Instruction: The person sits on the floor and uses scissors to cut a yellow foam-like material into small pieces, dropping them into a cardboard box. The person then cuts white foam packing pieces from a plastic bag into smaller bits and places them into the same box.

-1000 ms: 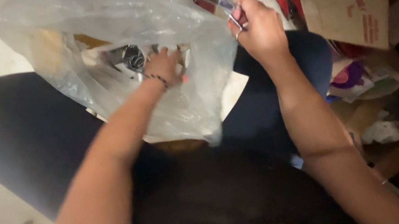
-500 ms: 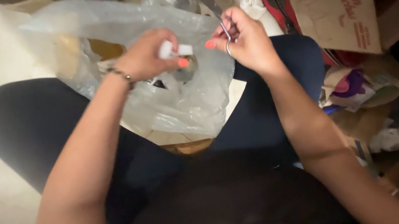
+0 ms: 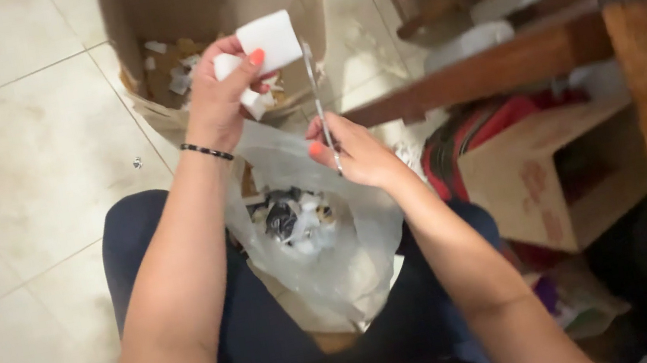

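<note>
Hands raised over the lap, above a clear plastic bag [image 3: 325, 242] of dark and white scraps. Left hand [image 3: 218, 103] closed in a firm grip around a white block [image 3: 269, 42], which sticks out past the fingers, up and left of the bag, in front of a brown paper bag [image 3: 215, 7] holding scraps on the tiled floor [image 3: 7, 173]. Right hand [image 3: 353, 150] curled tight on thin metal scissors [image 3: 316, 95], blades pointing up beside the block, just right of it. Cardboard box [image 3: 549, 170] sits right of the plastic bag.

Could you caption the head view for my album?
Left hand lifts a white rectangular block; right hand holds thin metal scissors.
</note>
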